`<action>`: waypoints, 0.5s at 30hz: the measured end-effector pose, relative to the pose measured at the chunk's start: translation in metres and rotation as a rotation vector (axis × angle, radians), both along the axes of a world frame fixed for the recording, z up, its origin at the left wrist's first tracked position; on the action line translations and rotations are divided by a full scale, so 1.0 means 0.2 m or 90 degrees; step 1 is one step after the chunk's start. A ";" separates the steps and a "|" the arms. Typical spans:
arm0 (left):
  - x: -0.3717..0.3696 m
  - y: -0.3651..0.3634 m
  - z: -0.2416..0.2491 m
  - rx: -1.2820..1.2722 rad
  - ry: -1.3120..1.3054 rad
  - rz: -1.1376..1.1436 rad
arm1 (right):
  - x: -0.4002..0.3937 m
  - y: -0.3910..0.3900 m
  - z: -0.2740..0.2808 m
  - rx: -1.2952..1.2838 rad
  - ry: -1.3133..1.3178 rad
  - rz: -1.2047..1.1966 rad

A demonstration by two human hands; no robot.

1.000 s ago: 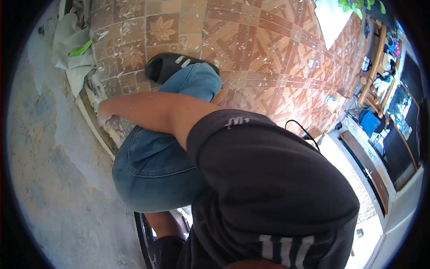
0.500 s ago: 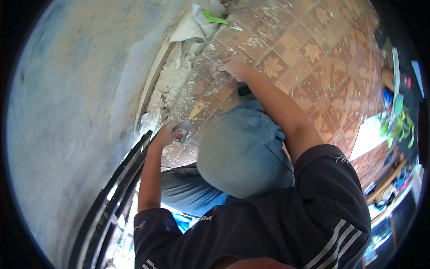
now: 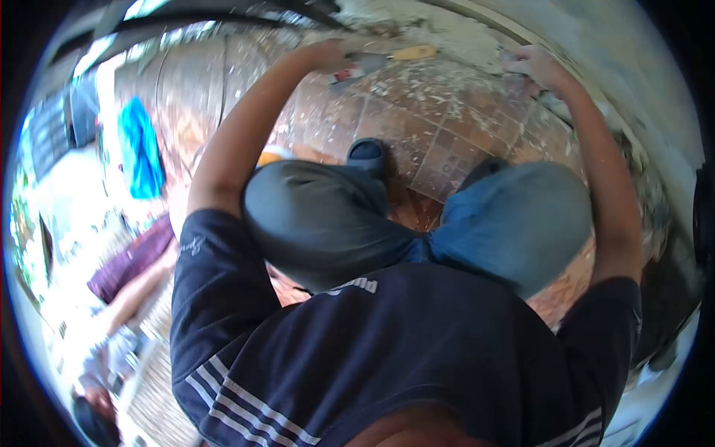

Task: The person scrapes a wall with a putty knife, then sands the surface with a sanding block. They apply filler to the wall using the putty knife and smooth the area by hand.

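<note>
My left hand (image 3: 325, 56) is at the top of the head view, close to the blade end of a putty knife (image 3: 413, 53). The knife has a light wooden handle and a metal blade, with a red and white label near the blade. Motion blur hides my left fingers, so their grip does not show. My right hand (image 3: 542, 68) is near the foot of the wall, its fingers bent inward. Anything between those fingers is too small or hidden to make out. Pale flakes lie scattered over the tiled floor (image 3: 465, 141) between my hands.
My bent knees and dark shoes (image 3: 367, 155) are close below the work area. The plastered wall (image 3: 633, 52) runs along the upper right, with rubble at its base. Dark metal bars (image 3: 216, 33) cross the upper left. Another person (image 3: 138, 261) and a blue cloth (image 3: 141, 149) are at left.
My view has swung round, so the wall has gone from left to upper right. My right hand is now nearer the wall's base. The left remains beside the putty knife.
</note>
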State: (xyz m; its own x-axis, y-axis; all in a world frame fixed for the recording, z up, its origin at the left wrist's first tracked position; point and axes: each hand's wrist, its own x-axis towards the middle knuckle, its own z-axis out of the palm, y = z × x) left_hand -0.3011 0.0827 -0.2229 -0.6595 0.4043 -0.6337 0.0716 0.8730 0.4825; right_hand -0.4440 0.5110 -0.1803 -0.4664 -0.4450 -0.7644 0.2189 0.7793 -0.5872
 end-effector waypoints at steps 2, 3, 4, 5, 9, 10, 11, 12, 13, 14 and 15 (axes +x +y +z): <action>0.10 -0.03 -0.11 -0.085 -0.114 -0.030 | -0.04 -0.17 -0.03 0.048 0.103 0.114; 0.08 0.03 -0.08 -0.107 -0.187 -0.005 | -0.06 -0.24 -0.06 0.068 0.179 0.155; 0.12 0.05 -0.17 -0.104 -0.131 -0.026 | -0.07 -0.32 -0.07 0.088 0.262 0.194; 0.14 0.06 -0.27 -0.101 -0.075 -0.049 | 0.00 -0.38 -0.06 0.117 0.386 0.308; 0.25 0.18 -0.33 -0.059 -0.064 -0.002 | 0.32 -0.12 -0.21 0.013 0.360 0.448; 0.29 0.16 -0.32 -0.044 -0.065 0.012 | 0.32 0.00 -0.27 -0.006 0.218 0.404; 0.34 0.15 -0.32 -0.029 -0.063 0.027 | 0.33 0.08 -0.30 -0.018 0.078 0.351; 0.39 0.13 -0.30 -0.015 -0.064 0.039 | 0.32 0.13 -0.28 0.089 0.038 0.336; 0.41 0.10 -0.29 -0.006 -0.063 0.046 | 0.29 0.14 -0.24 0.191 0.005 0.311; 0.42 0.08 -0.28 0.002 -0.062 0.045 | 0.26 0.18 -0.19 0.297 -0.022 0.275; 0.43 0.06 -0.27 0.009 -0.059 0.043 | 0.26 0.22 -0.16 0.277 0.007 0.278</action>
